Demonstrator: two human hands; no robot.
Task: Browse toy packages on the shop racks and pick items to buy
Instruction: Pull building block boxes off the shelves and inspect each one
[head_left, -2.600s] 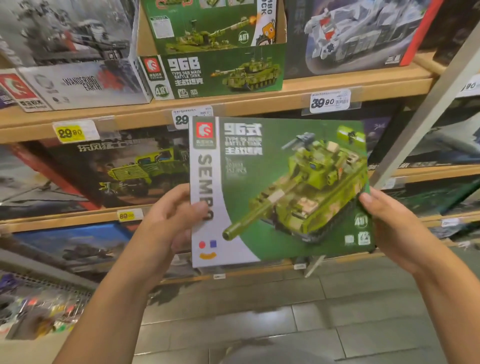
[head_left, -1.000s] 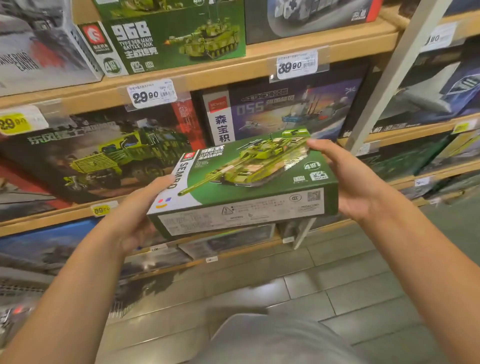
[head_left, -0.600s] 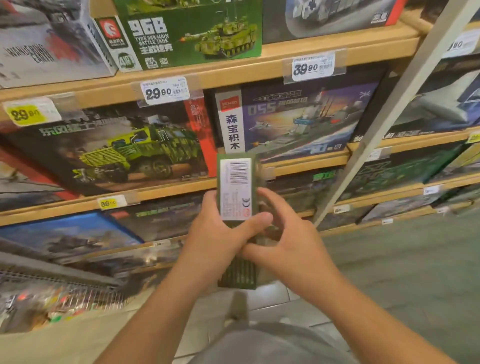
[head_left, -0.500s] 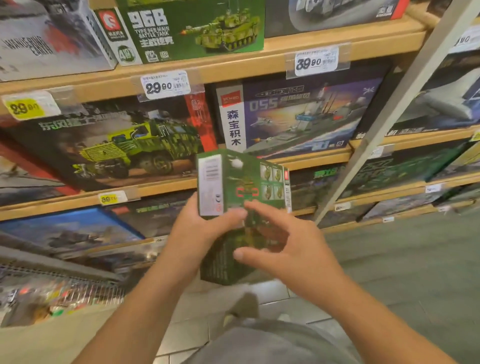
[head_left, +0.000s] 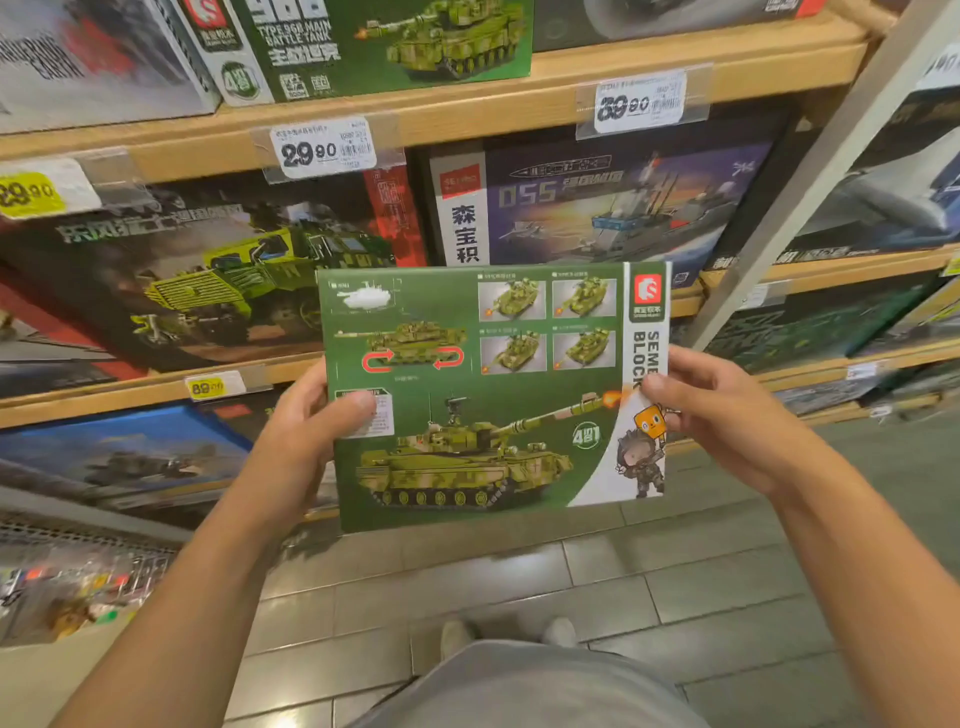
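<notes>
I hold a green tank building-block box (head_left: 488, 395) upright in front of the racks, its back face toward me with several small tank pictures and a large tank. My left hand (head_left: 306, 431) grips its left edge, thumb pressed on the face. My right hand (head_left: 722, 415) grips its right edge, thumb on the white strip. A matching green tank box (head_left: 374, 47) stands on the upper shelf.
Wooden shelves (head_left: 467, 114) carry price tags 29.90 (head_left: 322, 150) and another tag (head_left: 639, 101). A truck box (head_left: 218, 275) and a warship box (head_left: 597, 208) stand behind. A grey upright post (head_left: 810, 176) rises at the right. Tiled floor (head_left: 675, 582) and my shoes (head_left: 457, 634) lie below.
The box was turned over from its front, through edge-on, to its back face. My hands shifted from bunched at one end to gripping the left and right edges.
</notes>
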